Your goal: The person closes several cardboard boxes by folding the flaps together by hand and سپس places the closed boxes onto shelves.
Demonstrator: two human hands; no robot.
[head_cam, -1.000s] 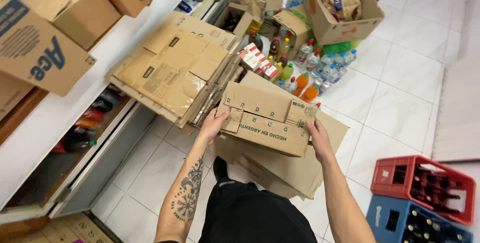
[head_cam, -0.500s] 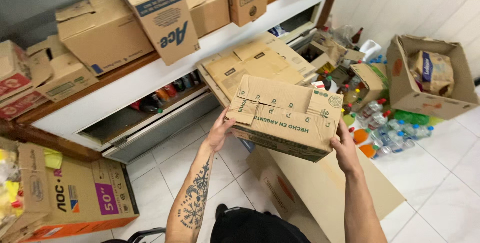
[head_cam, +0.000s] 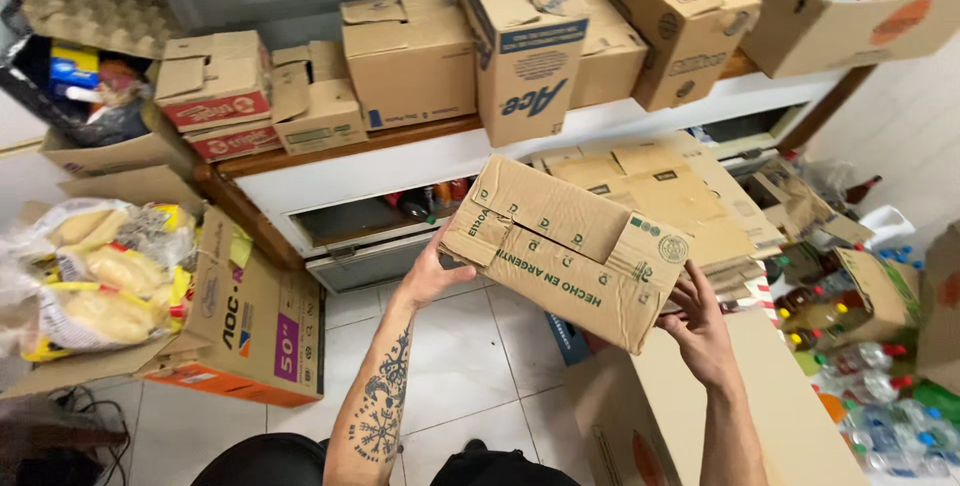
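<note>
Both my hands hold a brown cardboard box (head_cam: 565, 246) with green print, lifted in front of the shelf and tilted down to the right. My left hand (head_cam: 432, 271) grips its left end, with a tattooed forearm below it. My right hand (head_cam: 697, 324) supports the lower right corner from underneath. The box's top flaps look folded shut. Behind it a stack of flattened cardboard (head_cam: 680, 196) leans against the white counter.
A wooden shelf (head_cam: 400, 136) carries several cardboard boxes. A box with bagged bread (head_cam: 110, 286) sits at left above an orange-printed box (head_cam: 255, 326). Plastic bottles (head_cam: 870, 396) lie on the tiled floor at right. A large flat carton (head_cam: 660, 416) stands below my hands.
I have raised the box higher and turned left toward the shelf. The bottles and the open box on the floor have slid to the right edge of view.
</note>
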